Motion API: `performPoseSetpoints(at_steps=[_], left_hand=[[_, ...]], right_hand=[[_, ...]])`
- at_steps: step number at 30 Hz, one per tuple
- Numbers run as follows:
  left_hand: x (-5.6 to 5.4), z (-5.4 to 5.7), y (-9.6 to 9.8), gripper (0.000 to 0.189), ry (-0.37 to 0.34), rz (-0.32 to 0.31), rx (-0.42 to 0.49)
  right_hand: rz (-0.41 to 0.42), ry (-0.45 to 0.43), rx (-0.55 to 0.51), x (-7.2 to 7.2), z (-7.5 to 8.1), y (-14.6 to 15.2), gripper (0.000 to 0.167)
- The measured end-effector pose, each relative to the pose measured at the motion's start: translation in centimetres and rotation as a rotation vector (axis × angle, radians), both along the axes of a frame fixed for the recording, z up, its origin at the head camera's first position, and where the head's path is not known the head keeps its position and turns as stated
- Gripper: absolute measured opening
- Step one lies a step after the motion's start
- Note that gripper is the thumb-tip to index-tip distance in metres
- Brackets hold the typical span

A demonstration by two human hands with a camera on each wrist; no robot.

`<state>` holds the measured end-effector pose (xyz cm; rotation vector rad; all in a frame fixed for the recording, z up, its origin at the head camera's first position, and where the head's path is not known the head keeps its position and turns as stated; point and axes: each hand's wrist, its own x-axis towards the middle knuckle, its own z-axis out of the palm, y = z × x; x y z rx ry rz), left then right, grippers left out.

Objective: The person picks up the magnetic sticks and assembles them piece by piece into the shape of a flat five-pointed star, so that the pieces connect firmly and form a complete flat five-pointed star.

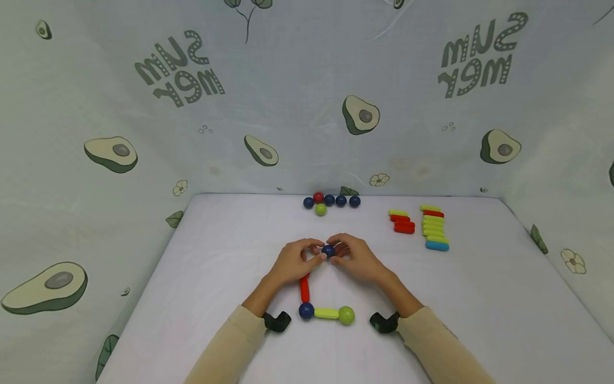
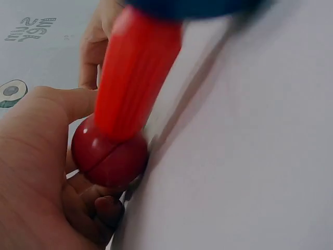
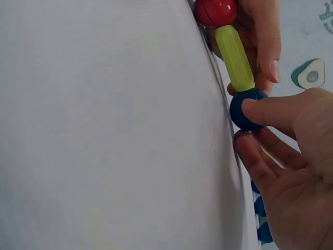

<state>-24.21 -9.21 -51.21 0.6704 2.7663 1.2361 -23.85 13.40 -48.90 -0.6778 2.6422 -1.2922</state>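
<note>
My left hand [image 1: 295, 262] curls its fingers round a glossy red ball [image 2: 109, 151] at the upper corner of a ball-and-rod construction. From that ball a yellow-green rod [image 3: 235, 57] leads to a dark blue ball [image 1: 328, 250], which my right hand [image 1: 357, 258] pinches with its thumb on top. The left hand hides most of this rod in the head view. A red rod [image 1: 304, 289] runs from the red ball down to another blue ball [image 1: 306, 310]. There a second yellow-green rod [image 1: 327, 313] joins, ending in a green ball [image 1: 346, 315].
Behind the hands, several loose balls, blue [image 1: 341, 201], red [image 1: 318, 198] and green [image 1: 321, 209], lie near the table's far edge. To the right are two stacks of rods: a short red and yellow one [image 1: 404, 228], and a longer one with a blue rod [image 1: 437, 246].
</note>
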Motion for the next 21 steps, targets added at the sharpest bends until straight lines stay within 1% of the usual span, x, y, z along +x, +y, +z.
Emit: performPoseSetpoints(at_steps=[5,8,10,13,17,21], left_hand=[[0.2,0.3,0.0,0.044,-0.021,0.021,-0.065],[0.2,0.5,0.1,0.043,-0.028,0.029,-0.075],[0.3,0.6,0.1,0.040,-0.037,0.042,-0.075],[0.3,0.6,0.0,0.037,-0.058,0.062,-0.063],[0.2,0.5,-0.2,0.034,-0.077,0.076,-0.036],[0.1,0.4,-0.4,0.033,-0.078,0.072,0.001]], right_hand=[[0.021,-0.018,-0.021,-0.1,0.1,-0.8,0.041],[-0.011,-0.013,-0.004,-0.1,0.2,-0.6,0.039],[-0.054,-0.006,0.015,-0.2,0.4,0.1,0.037],[-0.155,-0.005,0.042,-0.3,0.6,2.0,0.034],[-0.286,0.013,0.091,-0.6,0.9,5.3,0.033],[-0.383,0.060,0.143,-0.7,1.2,8.8,0.033]])
